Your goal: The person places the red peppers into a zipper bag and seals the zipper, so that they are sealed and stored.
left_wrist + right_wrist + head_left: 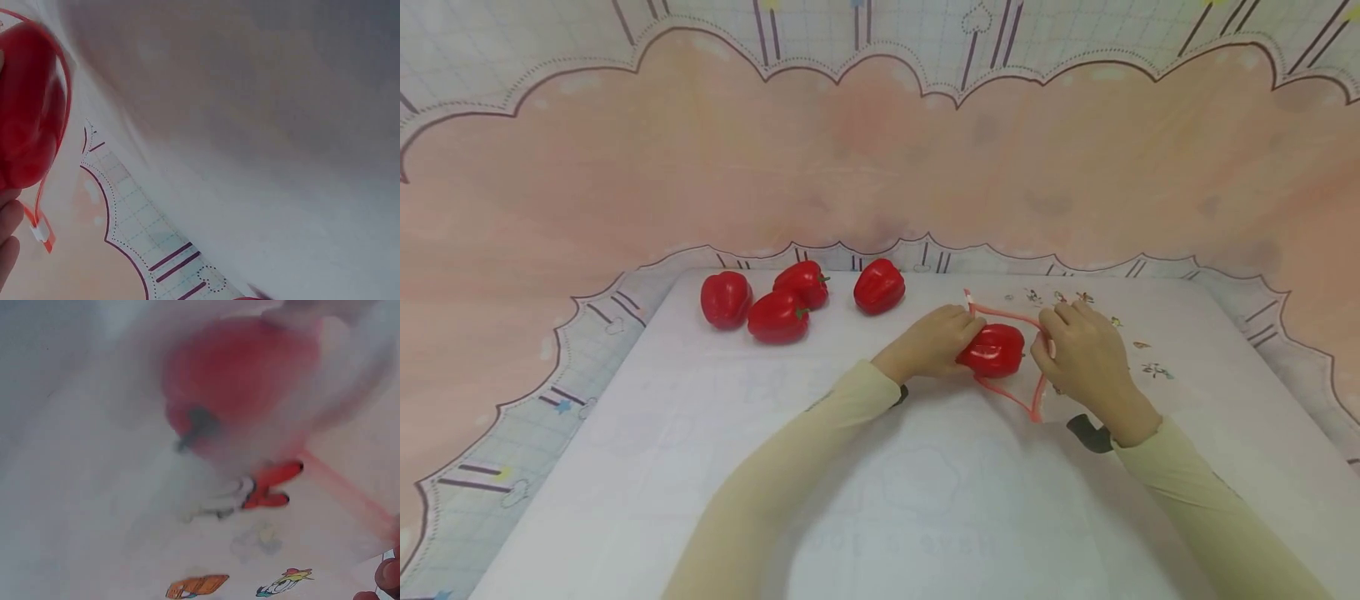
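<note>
My left hand (934,342) grips a red bell pepper (995,350) by its near end, its green stem pointing right. Around the pepper spreads the mouth of a clear zip bag (1009,314) with an orange-red edge. My right hand (1086,358) pinches that edge on the right side with curled fingers. Through the hazy plastic in the right wrist view, the pepper (244,381) appears blurred beyond cartoon prints (284,582). The left wrist view shows the pepper (25,106) within the bag's edge, with a white zip slider (40,231) at one corner.
Several more red bell peppers lie at the back left of the white table (880,500): one at far left (727,300), two close together (778,317), and one apart (880,287). A patterned curtain (850,167) stands behind the table.
</note>
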`<action>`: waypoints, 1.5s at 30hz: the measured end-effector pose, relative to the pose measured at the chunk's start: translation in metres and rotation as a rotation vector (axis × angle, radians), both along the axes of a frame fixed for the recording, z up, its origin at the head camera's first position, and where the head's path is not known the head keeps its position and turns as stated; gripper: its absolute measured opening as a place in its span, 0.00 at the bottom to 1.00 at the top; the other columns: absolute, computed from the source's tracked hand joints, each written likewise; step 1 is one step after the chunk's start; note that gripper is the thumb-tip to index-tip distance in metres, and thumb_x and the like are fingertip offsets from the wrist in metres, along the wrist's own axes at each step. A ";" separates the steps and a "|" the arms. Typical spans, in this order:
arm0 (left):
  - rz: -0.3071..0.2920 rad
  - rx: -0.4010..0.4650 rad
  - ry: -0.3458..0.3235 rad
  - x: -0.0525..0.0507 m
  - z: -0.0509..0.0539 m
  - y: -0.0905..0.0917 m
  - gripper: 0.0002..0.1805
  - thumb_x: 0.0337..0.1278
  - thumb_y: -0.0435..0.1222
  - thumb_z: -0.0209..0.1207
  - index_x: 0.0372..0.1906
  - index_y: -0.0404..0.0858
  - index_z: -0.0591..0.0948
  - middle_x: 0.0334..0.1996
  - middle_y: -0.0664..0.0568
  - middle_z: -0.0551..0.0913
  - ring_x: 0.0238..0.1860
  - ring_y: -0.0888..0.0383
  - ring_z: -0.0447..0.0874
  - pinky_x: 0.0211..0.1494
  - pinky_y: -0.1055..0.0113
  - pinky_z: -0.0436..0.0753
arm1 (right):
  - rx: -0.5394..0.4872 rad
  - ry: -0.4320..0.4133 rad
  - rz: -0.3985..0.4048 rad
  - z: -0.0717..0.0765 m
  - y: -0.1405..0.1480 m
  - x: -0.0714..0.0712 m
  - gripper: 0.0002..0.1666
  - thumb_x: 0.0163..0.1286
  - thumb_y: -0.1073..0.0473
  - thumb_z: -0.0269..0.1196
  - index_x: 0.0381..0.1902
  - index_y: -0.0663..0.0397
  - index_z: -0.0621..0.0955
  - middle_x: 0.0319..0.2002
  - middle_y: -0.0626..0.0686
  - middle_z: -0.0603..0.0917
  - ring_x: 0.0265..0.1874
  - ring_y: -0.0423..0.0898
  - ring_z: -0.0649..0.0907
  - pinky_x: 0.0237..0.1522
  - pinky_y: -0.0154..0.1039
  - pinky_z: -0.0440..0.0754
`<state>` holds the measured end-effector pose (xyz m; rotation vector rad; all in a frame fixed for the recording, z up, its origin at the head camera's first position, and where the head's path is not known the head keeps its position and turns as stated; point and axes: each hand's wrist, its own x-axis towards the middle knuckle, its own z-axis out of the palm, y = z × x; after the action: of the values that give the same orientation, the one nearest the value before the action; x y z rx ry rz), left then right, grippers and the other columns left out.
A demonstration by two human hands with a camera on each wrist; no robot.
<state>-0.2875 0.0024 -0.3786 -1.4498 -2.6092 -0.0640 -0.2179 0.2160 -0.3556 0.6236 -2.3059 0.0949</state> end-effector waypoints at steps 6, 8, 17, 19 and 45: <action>0.013 -0.045 0.005 -0.003 -0.004 0.005 0.33 0.51 0.50 0.64 0.59 0.39 0.71 0.54 0.52 0.79 0.57 0.58 0.74 0.66 0.67 0.71 | -0.001 -0.002 0.003 0.000 -0.001 0.000 0.05 0.53 0.66 0.58 0.22 0.61 0.73 0.17 0.56 0.73 0.21 0.51 0.70 0.20 0.38 0.69; 0.025 -0.045 -0.004 -0.002 -0.004 0.006 0.33 0.51 0.51 0.64 0.59 0.40 0.71 0.54 0.52 0.78 0.57 0.58 0.74 0.66 0.67 0.71 | 0.002 -0.003 0.005 0.001 -0.001 0.001 0.05 0.53 0.66 0.58 0.22 0.61 0.73 0.17 0.56 0.74 0.21 0.51 0.71 0.20 0.39 0.70; 0.019 -0.012 0.000 -0.005 -0.011 0.019 0.33 0.52 0.50 0.64 0.59 0.37 0.71 0.54 0.50 0.79 0.57 0.57 0.75 0.66 0.66 0.71 | -0.002 0.011 0.030 -0.001 -0.001 0.001 0.05 0.51 0.66 0.59 0.23 0.62 0.73 0.18 0.56 0.74 0.22 0.52 0.72 0.21 0.41 0.73; 0.028 -0.018 0.010 -0.006 -0.014 0.022 0.33 0.52 0.51 0.63 0.60 0.37 0.71 0.55 0.50 0.79 0.58 0.57 0.74 0.66 0.67 0.70 | -0.001 0.005 0.028 -0.001 -0.001 0.001 0.04 0.51 0.66 0.59 0.22 0.62 0.73 0.18 0.56 0.74 0.22 0.52 0.72 0.21 0.40 0.72; 0.048 -0.091 0.038 -0.010 -0.015 0.020 0.26 0.55 0.50 0.61 0.54 0.40 0.75 0.49 0.53 0.79 0.53 0.59 0.75 0.64 0.68 0.71 | 0.007 -0.023 -0.004 -0.001 0.001 0.004 0.06 0.51 0.65 0.61 0.23 0.62 0.74 0.19 0.57 0.75 0.22 0.52 0.71 0.22 0.40 0.72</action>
<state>-0.2979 0.0226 -0.3932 -1.4017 -2.6461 0.0888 -0.2144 0.2171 -0.3562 0.6246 -2.3301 0.0924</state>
